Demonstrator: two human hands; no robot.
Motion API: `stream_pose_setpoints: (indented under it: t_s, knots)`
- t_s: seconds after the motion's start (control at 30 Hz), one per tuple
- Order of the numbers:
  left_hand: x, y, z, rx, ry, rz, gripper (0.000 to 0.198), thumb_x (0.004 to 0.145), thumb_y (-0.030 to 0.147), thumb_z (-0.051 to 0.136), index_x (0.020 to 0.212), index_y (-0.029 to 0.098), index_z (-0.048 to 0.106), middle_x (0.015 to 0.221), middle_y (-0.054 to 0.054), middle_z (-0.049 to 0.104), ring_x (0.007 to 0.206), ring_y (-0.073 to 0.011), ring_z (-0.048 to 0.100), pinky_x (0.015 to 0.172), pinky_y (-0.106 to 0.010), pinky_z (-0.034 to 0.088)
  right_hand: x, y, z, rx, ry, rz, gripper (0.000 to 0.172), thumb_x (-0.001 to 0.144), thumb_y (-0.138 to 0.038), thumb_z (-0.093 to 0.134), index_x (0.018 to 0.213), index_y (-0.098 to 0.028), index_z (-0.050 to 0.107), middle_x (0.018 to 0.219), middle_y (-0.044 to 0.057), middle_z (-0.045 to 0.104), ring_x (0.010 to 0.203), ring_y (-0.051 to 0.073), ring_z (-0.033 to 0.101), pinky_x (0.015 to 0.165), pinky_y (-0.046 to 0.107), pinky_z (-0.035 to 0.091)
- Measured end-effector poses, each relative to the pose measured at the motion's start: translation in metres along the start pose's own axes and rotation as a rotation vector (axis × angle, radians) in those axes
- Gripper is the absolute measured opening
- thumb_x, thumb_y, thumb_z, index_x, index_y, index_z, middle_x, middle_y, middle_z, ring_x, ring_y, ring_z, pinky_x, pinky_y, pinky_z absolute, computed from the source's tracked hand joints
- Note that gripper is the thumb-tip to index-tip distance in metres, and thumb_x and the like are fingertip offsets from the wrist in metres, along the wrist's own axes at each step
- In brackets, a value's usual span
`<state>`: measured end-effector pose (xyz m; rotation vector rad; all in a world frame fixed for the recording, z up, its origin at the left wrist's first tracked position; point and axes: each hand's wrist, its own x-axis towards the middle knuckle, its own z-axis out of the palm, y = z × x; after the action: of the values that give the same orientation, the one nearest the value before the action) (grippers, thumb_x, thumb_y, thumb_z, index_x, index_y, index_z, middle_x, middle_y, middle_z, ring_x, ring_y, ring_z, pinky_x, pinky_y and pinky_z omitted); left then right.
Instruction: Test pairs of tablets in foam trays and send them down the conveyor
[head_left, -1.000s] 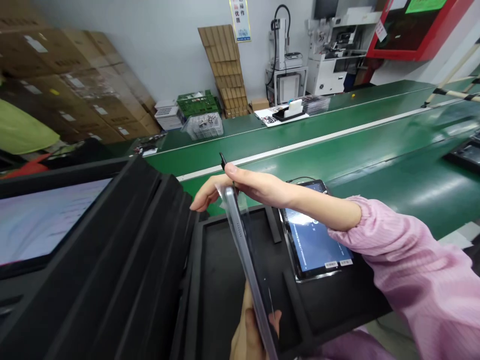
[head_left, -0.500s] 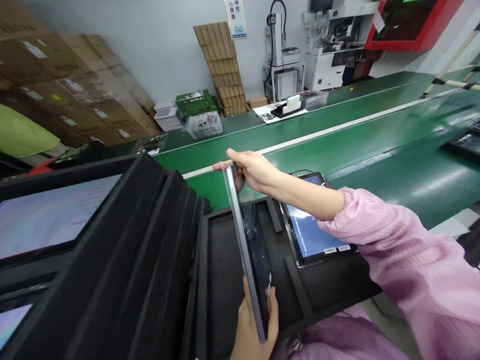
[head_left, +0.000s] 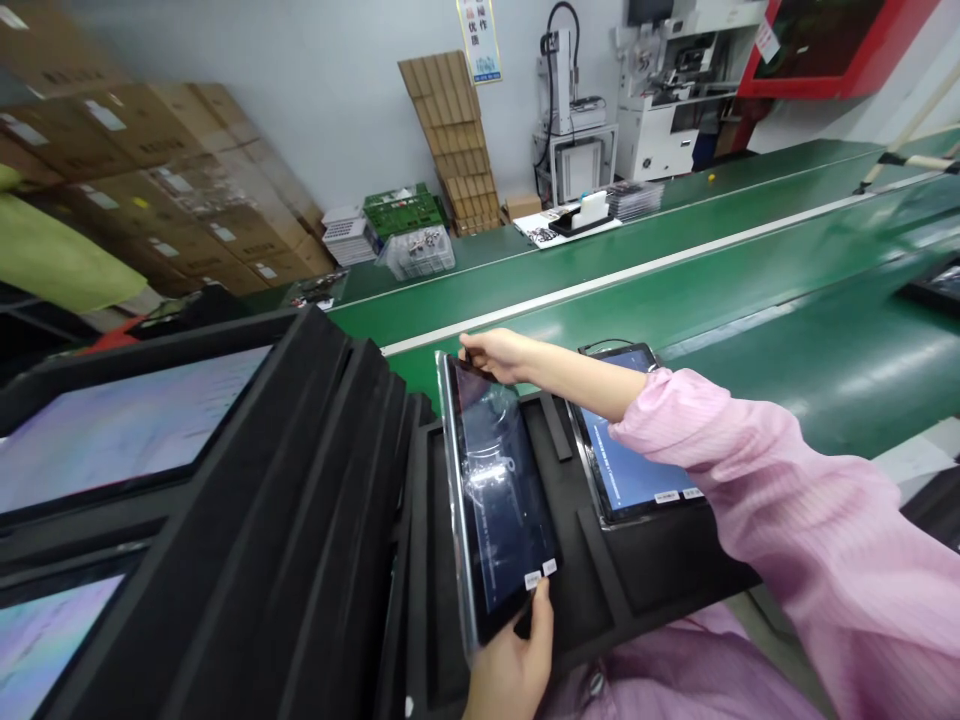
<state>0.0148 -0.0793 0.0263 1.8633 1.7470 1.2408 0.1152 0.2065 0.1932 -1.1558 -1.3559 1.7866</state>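
Note:
A tablet in clear film is tilted above a black foam tray, its dark screen facing up and to the right. Two small white labels sit at its near end. My left hand grips the near end, with the thumb on the front by the labels. At the far end my right hand pinches the edge; some of its fingers are hidden. A second tablet with a lit blue screen lies in the tray's right part, partly covered by my right forearm.
To the left rises a stack of black foam trays, the top one bearing tablets with lit screens. A green conveyor runs behind. Beyond are a green crate, a clear plastic bin and cartons. Yellow-green fabric shows at far left.
The tablet has turned from nearly edge-on so its screen now shows, and it leans flatter over the tray. My right hand has come down with its far end. The view has shifted slightly.

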Motion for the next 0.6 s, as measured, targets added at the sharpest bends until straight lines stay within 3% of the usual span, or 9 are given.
stream_pose_setpoints:
  t_s: [0.13,0.23,0.33,0.4,0.5,0.6]
  knots:
    - [0.005,0.001,0.000,-0.025,-0.014,0.042,0.030,0.085,0.046,0.067,0.089,0.018,0.077,0.084,-0.009,0.079,0.079,-0.0239,0.077,0.068,-0.027,0.064,0.001,0.003,-0.034,-0.324,0.132,0.051,0.034,0.096,-0.019,0.050,0.063,-0.015,0.056,0.061,0.002,0.060,0.061,0.012,0.058,0.068,0.023,0.048]
    - [0.007,0.003,0.000,0.048,-0.014,0.101,0.027,0.087,0.043,0.066,0.088,0.019,0.078,0.082,-0.008,0.079,0.076,-0.0225,0.077,0.071,-0.027,0.064,-0.009,0.006,-0.086,-0.604,0.336,0.058,0.019,0.091,-0.020,0.059,0.073,-0.015,0.063,0.078,0.008,0.069,0.086,0.019,0.065,0.081,0.026,0.047]
    - [0.006,0.006,0.001,0.166,-0.025,0.174,0.028,0.088,0.044,0.065,0.086,0.020,0.079,0.081,-0.008,0.079,0.078,-0.0233,0.077,0.077,-0.029,0.063,-0.017,0.015,-0.134,-0.845,0.461,0.125,0.022,0.086,-0.028,0.069,0.071,-0.013,0.066,0.083,0.016,0.069,0.102,0.029,0.064,0.084,0.032,0.045]
    - [0.004,0.008,0.003,0.227,-0.002,0.154,0.035,0.090,0.048,0.060,0.083,0.020,0.079,0.081,-0.009,0.078,0.082,-0.0253,0.076,0.083,-0.032,0.063,-0.019,0.024,-0.153,-0.947,0.450,0.173,0.029,0.080,-0.035,0.075,0.062,-0.014,0.065,0.076,0.016,0.067,0.097,0.031,0.065,0.079,0.032,0.045]
    - [0.000,0.009,0.007,0.273,0.069,0.047,0.043,0.090,0.055,0.057,0.076,0.020,0.078,0.085,-0.013,0.078,0.090,-0.0291,0.075,0.092,-0.040,0.060,-0.019,0.034,-0.163,-0.993,0.357,0.187,0.037,0.078,-0.041,0.076,0.054,-0.015,0.063,0.061,0.008,0.061,0.076,0.023,0.064,0.069,0.028,0.043]
    - [-0.003,0.005,0.005,0.249,0.069,0.004,0.034,0.085,0.052,0.065,0.073,0.023,0.078,0.090,-0.012,0.078,0.094,-0.0304,0.074,0.093,-0.040,0.060,-0.019,0.038,-0.167,-0.951,0.256,0.158,0.038,0.074,-0.046,0.077,0.054,-0.016,0.065,0.054,-0.001,0.053,0.056,0.013,0.053,0.058,0.024,0.037]
